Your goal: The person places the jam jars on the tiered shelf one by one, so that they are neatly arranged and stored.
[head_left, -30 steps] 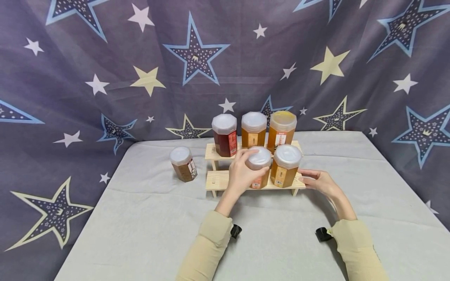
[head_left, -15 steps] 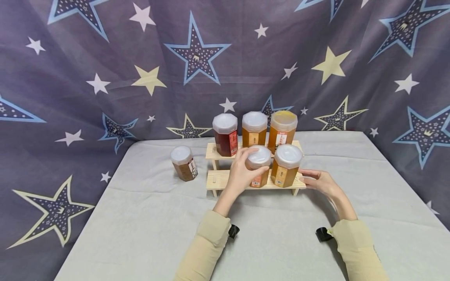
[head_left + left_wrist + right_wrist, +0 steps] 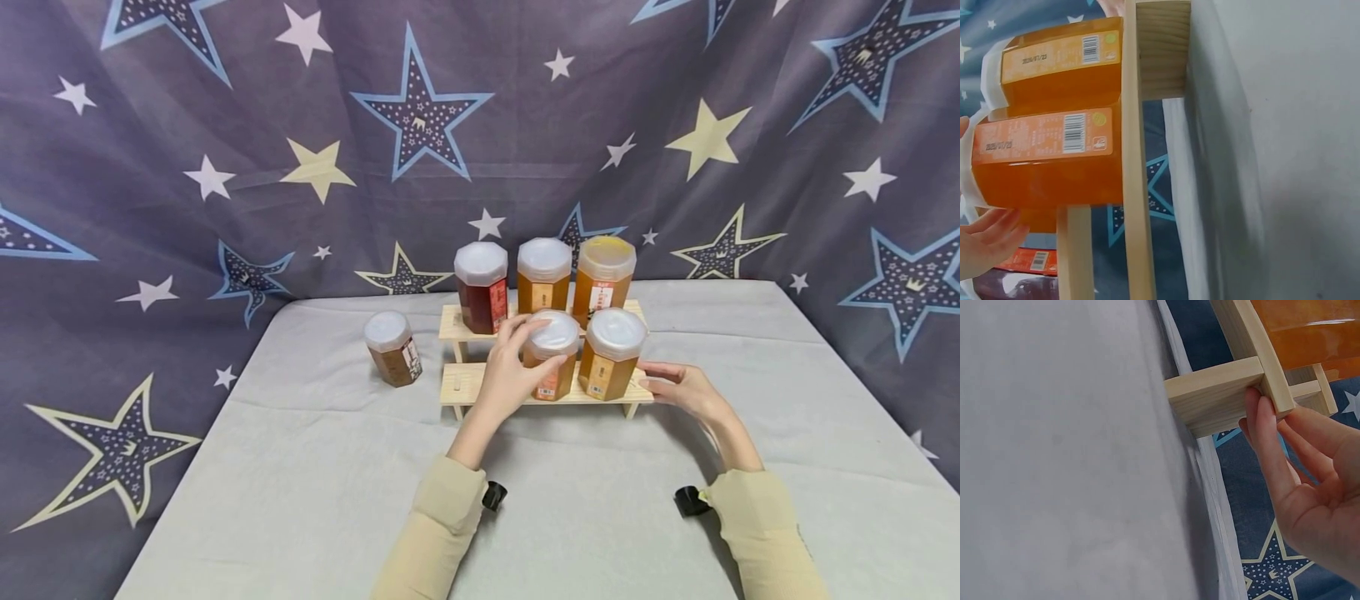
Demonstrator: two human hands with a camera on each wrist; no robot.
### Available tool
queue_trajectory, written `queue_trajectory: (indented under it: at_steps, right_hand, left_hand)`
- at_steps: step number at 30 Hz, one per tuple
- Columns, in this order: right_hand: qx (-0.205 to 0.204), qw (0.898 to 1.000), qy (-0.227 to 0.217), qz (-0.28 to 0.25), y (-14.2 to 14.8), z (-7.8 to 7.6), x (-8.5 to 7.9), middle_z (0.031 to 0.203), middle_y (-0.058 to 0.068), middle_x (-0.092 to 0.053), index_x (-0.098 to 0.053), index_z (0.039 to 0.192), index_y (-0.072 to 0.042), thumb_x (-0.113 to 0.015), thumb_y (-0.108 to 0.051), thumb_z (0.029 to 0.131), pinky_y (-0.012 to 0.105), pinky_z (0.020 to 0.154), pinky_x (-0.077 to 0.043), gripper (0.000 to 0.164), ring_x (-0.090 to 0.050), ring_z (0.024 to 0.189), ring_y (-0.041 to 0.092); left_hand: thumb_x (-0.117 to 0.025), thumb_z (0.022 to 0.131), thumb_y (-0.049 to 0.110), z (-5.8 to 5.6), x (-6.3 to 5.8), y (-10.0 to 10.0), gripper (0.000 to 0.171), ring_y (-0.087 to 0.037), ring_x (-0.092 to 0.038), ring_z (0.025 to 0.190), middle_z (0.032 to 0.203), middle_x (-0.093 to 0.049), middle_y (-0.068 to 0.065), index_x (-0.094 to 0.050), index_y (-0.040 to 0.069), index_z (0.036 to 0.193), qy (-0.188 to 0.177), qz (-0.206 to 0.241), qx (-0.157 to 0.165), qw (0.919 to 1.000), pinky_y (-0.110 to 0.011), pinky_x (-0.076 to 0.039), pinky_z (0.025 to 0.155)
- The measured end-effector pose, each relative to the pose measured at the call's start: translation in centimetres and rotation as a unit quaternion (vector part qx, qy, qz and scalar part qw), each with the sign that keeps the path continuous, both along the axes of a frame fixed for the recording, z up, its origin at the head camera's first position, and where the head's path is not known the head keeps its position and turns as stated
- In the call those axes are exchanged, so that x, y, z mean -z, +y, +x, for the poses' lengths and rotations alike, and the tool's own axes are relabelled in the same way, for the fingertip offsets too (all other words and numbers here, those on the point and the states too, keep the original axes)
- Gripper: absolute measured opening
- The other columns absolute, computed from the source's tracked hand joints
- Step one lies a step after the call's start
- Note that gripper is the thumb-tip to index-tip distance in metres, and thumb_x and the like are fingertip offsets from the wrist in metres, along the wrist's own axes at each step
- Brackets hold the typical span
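In the head view, a two-tier wooden rack stands on the table. My left hand holds an amber honey jar with a whitish lid on the lower tier, thumb across its front and fingers at the lid's far side. That honey jar shows an orange barcode label in the left wrist view. Just right of it is another honey jar with a yellow label. At the lower tier's right end, my right hand pinches the board; the right wrist view shows its fingertips at the board end.
On the upper tier stand a dark red jar, an amber jar and a yellow-topped jar. A brown jar sits on the grey tablecloth, left of the rack. A star-patterned curtain hangs behind.
My left wrist and forearm have shifted slightly to the left, while the fingers stay on the jar. The right hand, the rack and the other jars keep their places.
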State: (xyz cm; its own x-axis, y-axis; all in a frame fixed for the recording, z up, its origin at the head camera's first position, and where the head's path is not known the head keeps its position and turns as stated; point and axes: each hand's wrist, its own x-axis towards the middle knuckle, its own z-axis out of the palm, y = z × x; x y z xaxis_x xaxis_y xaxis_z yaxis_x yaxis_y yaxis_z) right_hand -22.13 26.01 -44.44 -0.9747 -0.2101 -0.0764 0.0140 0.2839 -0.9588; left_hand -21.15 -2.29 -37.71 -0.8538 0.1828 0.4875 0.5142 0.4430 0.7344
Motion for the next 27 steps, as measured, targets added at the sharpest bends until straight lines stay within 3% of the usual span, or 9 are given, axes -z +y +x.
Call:
queue_trajectory:
  at_steps: [14, 21, 27]
  right_hand:
    - [0.01, 1.0, 0.001, 0.012, 0.1, -0.1, 0.2, 0.124, 0.032, -0.041, -0.041, 0.123, 0.013, -0.06, -0.013, 0.084, 0.022, 0.072, -0.049, 0.051, -0.055, 0.082, -0.006]
    - [0.005, 1.0, 0.001, 0.005, 0.2, -0.1, 0.2, 0.124, 0.032, -0.04, -0.041, 0.124, 0.013, -0.06, -0.012, 0.083, 0.023, 0.072, -0.049, 0.051, -0.056, 0.082, -0.004]
    - [0.003, 1.0, -0.001, 0.0, 0.1, -0.1, 0.3, 0.124, 0.032, -0.041, -0.041, 0.124, 0.013, -0.059, -0.011, 0.084, 0.023, 0.073, -0.049, 0.051, -0.056, 0.082, -0.004]
  left_hand:
    - [-0.071, 0.074, 0.02, 0.8, -0.8, -2.1, 0.034, -0.025, -0.047, 0.11, 0.12, -0.046, -0.014, -0.062, 0.008, 0.105, 0.039, 0.008, -0.002, 0.9992, -0.042, -0.041, 0.087]
    - [-0.07, 0.075, 0.02, 0.8, -0.9, -3.6, 0.032, -0.02, -0.048, 0.108, 0.116, -0.05, -0.01, -0.063, 0.009, 0.104, 0.044, 0.001, -0.027, 0.9987, -0.04, -0.038, 0.09]
    - [-0.069, 0.076, 0.02, 0.7, -0.7, -5.1, 0.033, -0.025, -0.048, 0.108, 0.116, -0.05, -0.012, -0.063, 0.007, 0.106, 0.042, -0.002, -0.051, 0.9978, -0.044, -0.036, 0.09]
